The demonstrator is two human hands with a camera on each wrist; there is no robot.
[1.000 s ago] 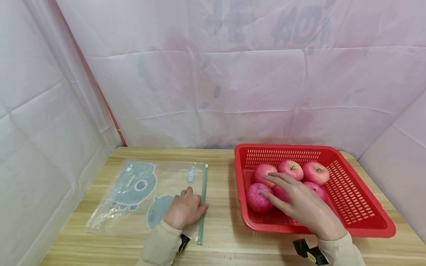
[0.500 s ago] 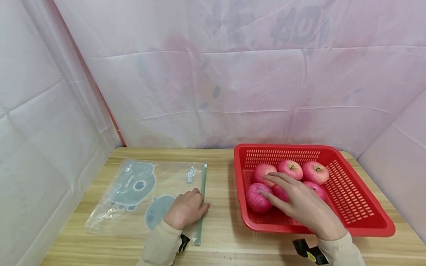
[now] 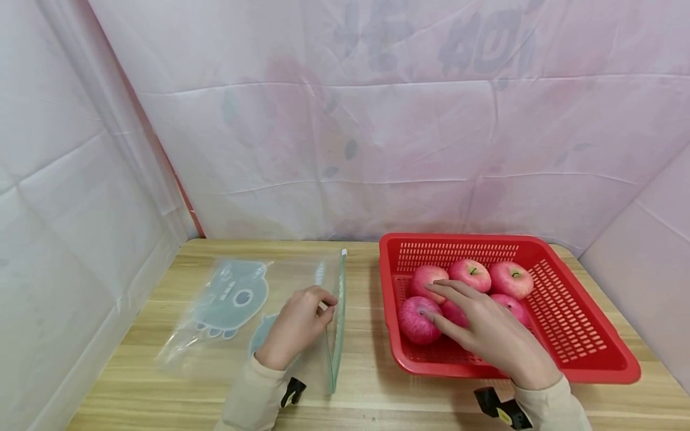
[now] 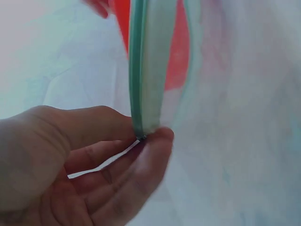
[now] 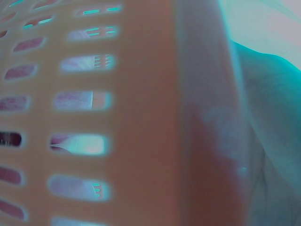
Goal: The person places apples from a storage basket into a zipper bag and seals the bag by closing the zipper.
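A clear zip bag (image 3: 237,299) with blue cartoon prints lies on the table at the left. My left hand (image 3: 296,326) pinches the bag's right edge, beside its green zip strip (image 3: 339,323). In the left wrist view, finger and thumb of the left hand (image 4: 94,160) meet at the green strip (image 4: 136,70), and the bag's two layers stand apart. My right hand (image 3: 496,332) is over a red plastic basket (image 3: 587,311), its fingers extended above several pink-red apples (image 3: 422,320). Whether those fingertips touch the fruit, I cannot tell.
Behind the wooden table (image 3: 358,377) hangs a pale pink and white cloth (image 3: 345,137), with more cloth at both sides. The basket stands near the table's right end. Its slotted wall (image 5: 146,117) fills most of the right wrist view.
My left hand has gone from lying on the bag's edge to pinching and lifting it. The bag has shifted right and its mouth has parted. The right hand has stayed still.
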